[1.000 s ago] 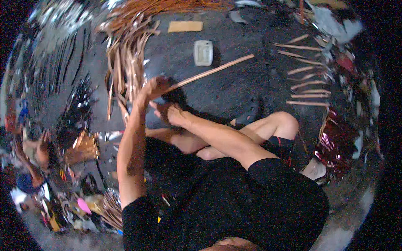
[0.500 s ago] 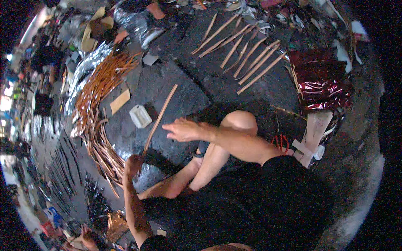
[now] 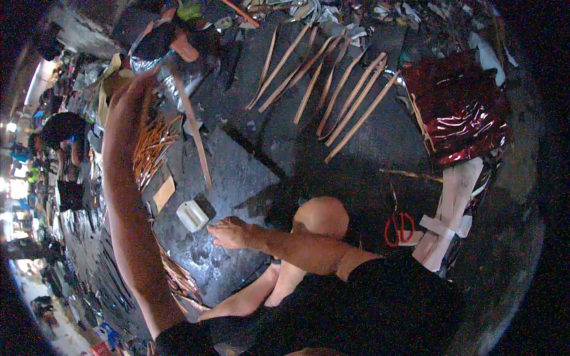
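My left arm stretches far forward along the left side. My left hand (image 3: 138, 86) is blurred at its end, and its fingers seem closed on the far end of a thin, flat brown strip (image 3: 193, 130). The strip slants toward me over the dark slab (image 3: 231, 184). My right hand (image 3: 228, 232) is low over the slab, its fingers bent and drawn together; whatever may be between them is hidden. Just left of its fingertips sits a small white rectangular dish (image 3: 192, 216). A tan rectangular piece (image 3: 164, 194) lies beyond the dish.
Several brown strips (image 3: 309, 89) lie in a slanting row ahead. A shiny dark red sheet (image 3: 469, 121) is at the right, above pale strips (image 3: 445, 216) and red-handled scissors (image 3: 399, 230). Orange-brown thin sticks (image 3: 155, 151) lie under my left arm. My bent knee (image 3: 320, 219) rises near my right forearm.
My left hand has swung from the near left to the far left, and the strip with it. My right hand has come nearer to me, its outstretched fingers now bent. The view has shifted.
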`<state>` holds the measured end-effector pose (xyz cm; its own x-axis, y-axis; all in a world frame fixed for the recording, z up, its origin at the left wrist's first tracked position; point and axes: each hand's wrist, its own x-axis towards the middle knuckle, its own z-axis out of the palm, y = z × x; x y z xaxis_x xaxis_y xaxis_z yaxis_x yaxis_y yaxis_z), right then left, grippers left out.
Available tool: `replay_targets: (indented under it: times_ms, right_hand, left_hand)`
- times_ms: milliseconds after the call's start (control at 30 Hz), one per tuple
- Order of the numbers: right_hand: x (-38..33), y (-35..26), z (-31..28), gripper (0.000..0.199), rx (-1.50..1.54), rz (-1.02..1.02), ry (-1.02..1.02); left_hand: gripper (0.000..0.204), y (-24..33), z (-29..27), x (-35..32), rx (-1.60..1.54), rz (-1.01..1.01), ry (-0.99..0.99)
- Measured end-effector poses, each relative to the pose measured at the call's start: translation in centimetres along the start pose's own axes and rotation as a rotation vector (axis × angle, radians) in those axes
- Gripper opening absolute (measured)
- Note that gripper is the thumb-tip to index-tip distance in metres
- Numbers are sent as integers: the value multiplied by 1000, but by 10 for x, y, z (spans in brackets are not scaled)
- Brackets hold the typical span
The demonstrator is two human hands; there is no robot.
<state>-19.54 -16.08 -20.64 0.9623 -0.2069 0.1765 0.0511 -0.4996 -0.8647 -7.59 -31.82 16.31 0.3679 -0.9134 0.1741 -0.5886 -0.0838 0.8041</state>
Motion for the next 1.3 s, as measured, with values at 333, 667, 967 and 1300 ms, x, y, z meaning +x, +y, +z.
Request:
replay_targets:
  times_ms: [333, 667, 967, 1300]
  right_hand:
    - [11, -24, -22, 60, 4, 102, 22]
    - [-2, 10, 11, 26, -289, -72, -48]
    - [4, -20, -41, 40, 238, 126, -143]
    - [13, -65, -64, 48, -230, 55, -171]
  left_hand:
    - [24, -69, 96, 258, -79, 688, 19]
    - [24, -277, 263, 147, 427, -130, -40]
    - [32, -219, 111, -16, 215, -203, 257]
    - [28, -370, -63, -372, 334, -699, 493]
